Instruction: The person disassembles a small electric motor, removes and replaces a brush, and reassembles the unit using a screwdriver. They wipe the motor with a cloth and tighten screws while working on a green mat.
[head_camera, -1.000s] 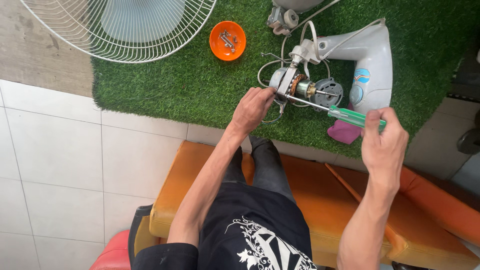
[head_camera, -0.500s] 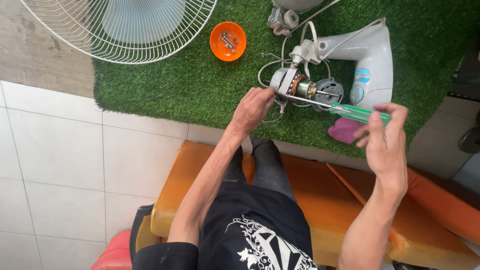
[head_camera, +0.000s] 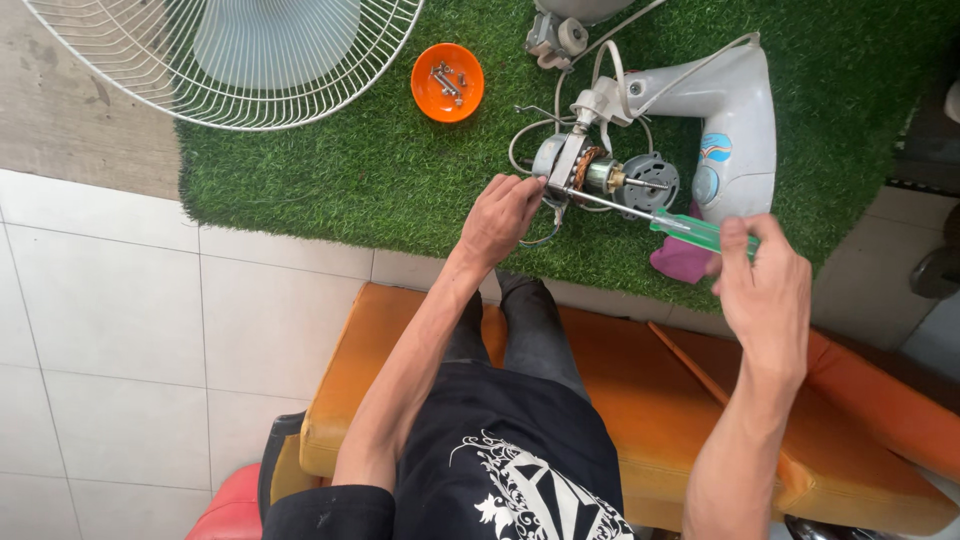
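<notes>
Far left: white wire fan guard (head_camera: 215, 60) lies flat, half on the green turf mat (head_camera: 330, 180), half on bare floor. Well clear of the work.

Right of it, an orange bowl (head_camera: 447, 82) with loose screws (head_camera: 446, 80) sits on the turf, apart from both hands. Risk: an elbow or the trailing cable tips it and the screws vanish into the turf pile.

Centre: left hand (head_camera: 500, 215) is curled closed around the near-left end of the fan motor (head_camera: 600, 178), fingers on the metal bracket, pinning it to the mat. Copper windings and thin wires (head_camera: 530, 150) are exposed right beside those fingers.

The screwdriver (head_camera: 660, 215) runs from the motor bracket near and right; its metal shaft lies across the motor body, its green handle sits in the right hand (head_camera: 765, 290). That grip looks loose: fingertips and thumb pinching the handle, palm open, not wrapped around.

Risks, my read:
- Tip slips off the screw head under a light pinch grip, then stabs the windings or the left fingers, which sit in line with the shaft.
- Motor rolls on the soft turf and the bit cams out.
- Shaft snags a wire and pulls a lead.

Far right: grey fan housing (head_camera: 735, 130), cabled to the motor. A tug on the motor could drag it.
</notes>
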